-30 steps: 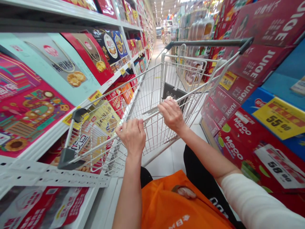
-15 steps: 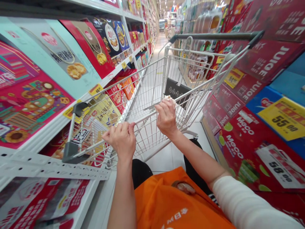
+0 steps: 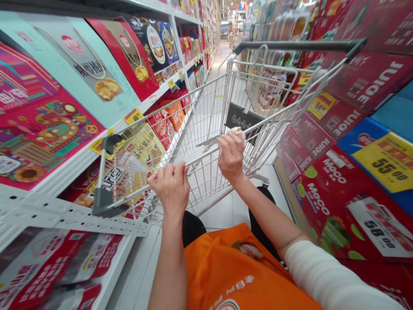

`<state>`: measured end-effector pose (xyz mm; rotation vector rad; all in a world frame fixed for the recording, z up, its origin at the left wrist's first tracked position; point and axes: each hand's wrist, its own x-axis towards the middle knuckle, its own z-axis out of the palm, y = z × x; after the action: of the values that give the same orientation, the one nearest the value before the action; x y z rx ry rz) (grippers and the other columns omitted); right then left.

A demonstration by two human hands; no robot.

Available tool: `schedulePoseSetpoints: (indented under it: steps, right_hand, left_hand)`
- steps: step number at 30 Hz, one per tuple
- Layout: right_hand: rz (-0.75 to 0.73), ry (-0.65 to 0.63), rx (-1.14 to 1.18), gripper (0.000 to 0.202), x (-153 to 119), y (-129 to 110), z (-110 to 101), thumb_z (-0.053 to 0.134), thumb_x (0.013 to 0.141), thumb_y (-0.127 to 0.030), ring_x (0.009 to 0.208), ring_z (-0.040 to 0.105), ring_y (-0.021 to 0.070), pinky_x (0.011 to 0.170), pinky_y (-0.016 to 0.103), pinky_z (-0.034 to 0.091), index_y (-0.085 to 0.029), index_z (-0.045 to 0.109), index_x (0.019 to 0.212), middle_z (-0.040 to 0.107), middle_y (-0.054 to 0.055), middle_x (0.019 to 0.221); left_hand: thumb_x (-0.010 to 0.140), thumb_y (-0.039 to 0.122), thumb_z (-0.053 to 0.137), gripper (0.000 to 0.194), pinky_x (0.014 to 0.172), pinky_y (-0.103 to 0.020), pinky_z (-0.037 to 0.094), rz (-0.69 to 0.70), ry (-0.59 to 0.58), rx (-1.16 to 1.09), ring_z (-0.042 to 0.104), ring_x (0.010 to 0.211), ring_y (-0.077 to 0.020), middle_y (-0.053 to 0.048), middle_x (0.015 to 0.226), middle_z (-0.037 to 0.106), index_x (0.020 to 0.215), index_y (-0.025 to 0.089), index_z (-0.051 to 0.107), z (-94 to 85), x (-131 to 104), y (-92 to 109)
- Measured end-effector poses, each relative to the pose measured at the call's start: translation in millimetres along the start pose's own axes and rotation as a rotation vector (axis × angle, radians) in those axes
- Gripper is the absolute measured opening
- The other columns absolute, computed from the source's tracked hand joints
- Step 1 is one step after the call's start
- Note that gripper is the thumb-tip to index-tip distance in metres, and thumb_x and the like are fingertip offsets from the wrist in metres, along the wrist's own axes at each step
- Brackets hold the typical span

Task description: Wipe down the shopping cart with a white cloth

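1. Left hand and right hand both closed around the near rim of the silver wire shopping cart.
2. Cart stands in the aisle, directly ahead of the orange-aproned person.

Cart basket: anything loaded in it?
No. The cart basket shows only bare wire mesh and floor through it, while the left hand and right hand grip its near rim.

Supermarket aisle: wire shopping cart between stocked shelves with gift boxes, yellow price tag, juice cartons right of cart.
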<state>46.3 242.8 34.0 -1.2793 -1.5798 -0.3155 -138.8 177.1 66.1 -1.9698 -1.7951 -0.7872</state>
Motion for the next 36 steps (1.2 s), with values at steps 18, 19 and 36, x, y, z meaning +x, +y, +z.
schedulePoseSetpoints:
  steps: [18, 19, 36]
  right_hand:
    - [0.036, 0.154, 0.037, 0.038, 6.7, 14.6, -8.7, 0.036, 0.101, -0.015, 0.132, 0.06, 0.0284, 0.127, 0.063, 0.035, -0.024, 0.07, 0.116, 0.072, 0.008, 0.117]
    - [0.024, 0.137, 0.042, 0.038, -1.9, -2.8, -2.1, 0.037, 0.101, -0.013, 0.131, 0.061, 0.0276, 0.126, 0.062, 0.037, -0.026, 0.07, 0.116, 0.073, 0.007, 0.117]
    - [-0.13, 0.131, 0.022, 0.032, 22.7, 59.6, -30.4, 0.04, 0.103, -0.018, 0.127, 0.062, 0.0247, 0.121, 0.056, 0.046, -0.021, 0.07, 0.115, 0.073, 0.007, 0.115]
  left_hand:
    - [0.105, 0.053, 0.03, 0.05, 0.081, -0.042, 0.028, -0.059, -0.038, 0.225, 0.052, 0.087, -0.0301, -0.011, 0.086, 0.065, 0.089, 0.022, 0.065, -24.8, -24.3, -35.3]
    - [0.105, 0.053, 0.03, 0.05, 0.081, -0.041, 0.028, -0.058, -0.035, 0.223, 0.052, 0.087, -0.0297, -0.011, 0.086, 0.065, 0.09, 0.022, 0.065, -23.0, -24.2, -32.1]
    - [0.107, 0.034, 0.039, 0.034, 0.08, -0.037, 0.033, 0.136, 0.019, 0.223, 0.056, 0.077, -0.0234, -0.004, 0.073, 0.062, 0.082, 0.021, 0.059, -47.5, -33.8, -18.0]
